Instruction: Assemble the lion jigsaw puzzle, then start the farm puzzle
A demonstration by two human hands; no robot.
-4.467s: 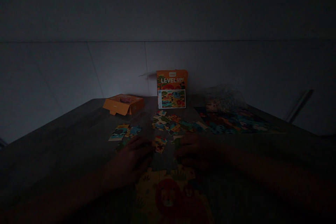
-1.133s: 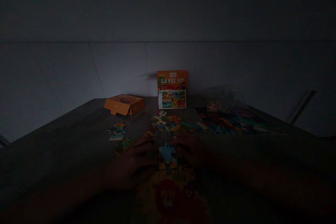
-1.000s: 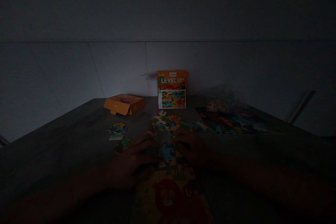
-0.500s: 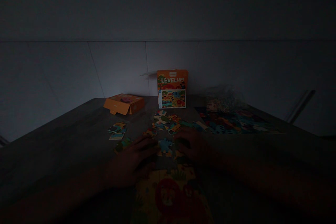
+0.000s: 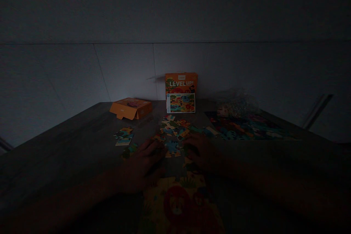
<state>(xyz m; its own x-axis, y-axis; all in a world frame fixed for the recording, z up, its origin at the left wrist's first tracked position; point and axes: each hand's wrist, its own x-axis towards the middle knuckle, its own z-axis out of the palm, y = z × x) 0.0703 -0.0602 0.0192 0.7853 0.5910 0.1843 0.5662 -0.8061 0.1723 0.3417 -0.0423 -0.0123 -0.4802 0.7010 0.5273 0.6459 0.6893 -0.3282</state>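
A blue puzzle piece [image 5: 173,147] lies on the table between my two hands. My left hand [image 5: 145,164] rests just left of it, fingers stretched out and spread, close to some orange and green pieces. From the right, my right hand [image 5: 201,151] reaches in with its fingers apart and slightly bent; what lies under its fingertips is too dark to make out. Nearest to me is a joined section of puzzle [image 5: 175,204] showing a red-maned lion. Loose puzzle pieces [image 5: 175,128] are heaped beyond my hands, with a smaller pile [image 5: 124,135] to the left.
At the back stands an orange "LEVEL UP!" box [image 5: 181,80], with a picture card [image 5: 181,103] leaning on it. Another orange box [image 5: 131,108] lies open-flapped at left. Crumpled clear plastic [image 5: 238,104] and a dark coloured sheet [image 5: 252,128] are on the right. The light is very dim.
The blue piece has shifted slightly away from me and turned a little. My left hand has drawn back slightly from it; my right hand has hardly moved.
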